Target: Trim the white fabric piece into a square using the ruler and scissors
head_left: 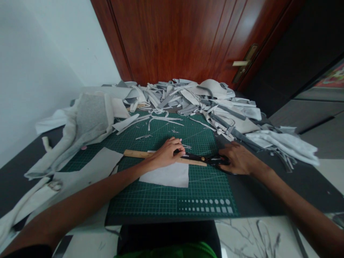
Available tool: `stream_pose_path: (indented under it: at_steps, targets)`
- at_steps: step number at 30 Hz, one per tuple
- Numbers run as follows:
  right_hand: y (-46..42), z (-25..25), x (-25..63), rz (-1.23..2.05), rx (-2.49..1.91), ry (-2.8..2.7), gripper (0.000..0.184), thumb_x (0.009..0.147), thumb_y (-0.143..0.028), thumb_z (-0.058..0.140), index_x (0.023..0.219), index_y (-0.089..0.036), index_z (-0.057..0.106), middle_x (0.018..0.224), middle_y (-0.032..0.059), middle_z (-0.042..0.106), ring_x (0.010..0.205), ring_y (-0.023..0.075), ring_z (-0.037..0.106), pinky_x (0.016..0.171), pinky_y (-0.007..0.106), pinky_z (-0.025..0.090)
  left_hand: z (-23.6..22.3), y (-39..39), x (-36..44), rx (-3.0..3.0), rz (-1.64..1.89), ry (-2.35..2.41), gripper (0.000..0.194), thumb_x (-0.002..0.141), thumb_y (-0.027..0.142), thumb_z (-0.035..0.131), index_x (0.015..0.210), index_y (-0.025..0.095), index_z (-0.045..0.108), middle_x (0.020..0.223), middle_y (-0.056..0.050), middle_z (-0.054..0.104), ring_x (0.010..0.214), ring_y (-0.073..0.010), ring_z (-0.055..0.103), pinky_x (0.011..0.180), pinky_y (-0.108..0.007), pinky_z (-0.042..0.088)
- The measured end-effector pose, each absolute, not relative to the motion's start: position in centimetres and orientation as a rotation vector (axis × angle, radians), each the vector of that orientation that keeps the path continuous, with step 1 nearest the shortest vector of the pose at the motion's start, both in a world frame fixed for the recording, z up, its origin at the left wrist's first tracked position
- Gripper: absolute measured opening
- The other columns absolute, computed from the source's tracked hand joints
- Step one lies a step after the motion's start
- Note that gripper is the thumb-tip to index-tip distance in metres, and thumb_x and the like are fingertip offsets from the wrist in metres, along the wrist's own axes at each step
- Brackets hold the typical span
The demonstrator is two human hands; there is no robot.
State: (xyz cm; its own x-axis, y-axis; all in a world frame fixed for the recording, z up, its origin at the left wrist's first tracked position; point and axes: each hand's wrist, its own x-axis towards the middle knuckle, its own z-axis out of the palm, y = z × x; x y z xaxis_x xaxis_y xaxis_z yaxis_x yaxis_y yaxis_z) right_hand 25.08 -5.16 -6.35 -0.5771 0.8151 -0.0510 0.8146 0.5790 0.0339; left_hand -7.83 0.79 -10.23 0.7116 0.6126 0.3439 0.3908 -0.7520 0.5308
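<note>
My left hand (166, 153) presses down on a wooden ruler (137, 154) that lies across a green cutting mat (172, 200). A piece of white fabric (166, 175) sits under the ruler and hand. My right hand (238, 159) grips the black handles of a pair of tailor's shears (204, 158). Their blades point left along the ruler's edge, towards my left hand, and their tips are hidden beneath my left fingers.
A large heap of white and grey fabric strips (188, 98) lies along the mat's far edge, before a wooden door (172, 39) with a brass handle (240, 63). Grey fabric pieces (91, 118) lie to the left on the dark table (268, 186).
</note>
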Motion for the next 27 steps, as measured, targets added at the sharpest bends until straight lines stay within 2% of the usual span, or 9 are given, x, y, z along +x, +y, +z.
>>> stream_pose_path:
  at_steps: [4, 12, 18, 27]
  targets:
    - [-5.26, -6.16, 25.08, -0.002, 1.413, 2.717, 0.021, 0.086, -0.041, 0.064, 0.077, -0.023, 0.059, 0.076, 0.0065, 0.068, 0.085, 0.0265, 0.063, 0.086, 0.042, 0.037, -10.44, 0.85, -7.88, 2.488, 0.703, 0.786, 0.017, 0.100, 0.026, 0.060, 0.086, 0.021, 0.068, 0.092, -0.003, 0.066, 0.101, -0.0227, 0.060, 0.101, -0.041, 0.044]
    - [-5.84, -6.53, 25.13, 0.136, 1.363, 2.719, 0.029, 0.092, -0.047, 0.059, 0.080, -0.021, 0.060, 0.080, 0.0095, 0.072, 0.082, 0.0275, 0.060, 0.088, 0.045, 0.035, -10.56, 0.87, -7.88, 2.485, 0.721, 0.766, 0.017, 0.101, 0.027, 0.060, 0.087, 0.020, 0.068, 0.091, -0.003, 0.064, 0.099, -0.0220, 0.059, 0.103, -0.041, 0.044]
    - [-6.00, -6.78, 25.29, 0.135, 1.268, 2.730, 0.032, 0.094, -0.046, 0.057, 0.075, -0.021, 0.061, 0.078, 0.0091, 0.070, 0.080, 0.0279, 0.059, 0.086, 0.046, 0.034, -10.29, 0.80, -7.81, 2.501, 0.708, 0.772, 0.019, 0.102, 0.028, 0.058, 0.087, 0.020, 0.067, 0.091, -0.003, 0.063, 0.096, -0.0216, 0.058, 0.096, -0.040, 0.045]
    - [-5.74, -6.46, 25.70, 0.105, 1.227, 2.715, 0.030, 0.093, -0.045, 0.059, 0.075, -0.021, 0.063, 0.073, 0.0076, 0.068, 0.077, 0.0269, 0.058, 0.083, 0.044, 0.033, -10.41, 0.79, -7.76, 2.495, 0.689, 0.780, 0.021, 0.102, 0.030, 0.057, 0.086, 0.020, 0.068, 0.090, -0.003, 0.062, 0.096, -0.0216, 0.059, 0.099, -0.040, 0.044]
